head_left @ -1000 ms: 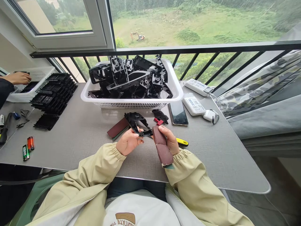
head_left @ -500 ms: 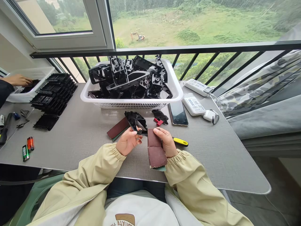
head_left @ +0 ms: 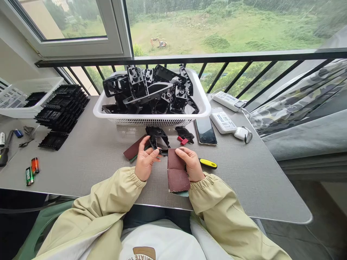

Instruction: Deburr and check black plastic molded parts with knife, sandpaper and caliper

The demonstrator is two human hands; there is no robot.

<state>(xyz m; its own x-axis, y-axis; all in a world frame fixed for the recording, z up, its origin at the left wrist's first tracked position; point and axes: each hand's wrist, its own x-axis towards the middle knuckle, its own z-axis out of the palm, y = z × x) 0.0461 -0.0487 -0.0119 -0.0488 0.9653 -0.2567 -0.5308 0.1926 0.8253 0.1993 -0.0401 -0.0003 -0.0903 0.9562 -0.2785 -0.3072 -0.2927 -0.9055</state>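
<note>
My left hand (head_left: 145,159) is closed on a black plastic part (head_left: 158,136), an angular frame with an opening in it, with thumb and fingers at its left side. In my right hand (head_left: 191,163) is a folded sheet of brown sandpaper (head_left: 178,173), its thumb pressed on the upper edge; the green back shows at the bottom. The sandpaper's top edge is close to the part's lower right end; whether they touch I cannot tell. Behind my left hand lies another folded piece of sandpaper (head_left: 133,148) on the table.
A white basket (head_left: 151,119) heaped with black plastic parts stands at the back. Around my right hand lie a yellow-handled tool (head_left: 208,163), a red piece (head_left: 183,140) and a phone (head_left: 206,130). Stacked black parts (head_left: 61,108), a second basket (head_left: 46,103) and batteries (head_left: 35,166) are left.
My left hand has shifted its grip up the side of the black part, which has turned slightly. The sandpaper has moved a little left. Another person's hand has left the far-left basket.
</note>
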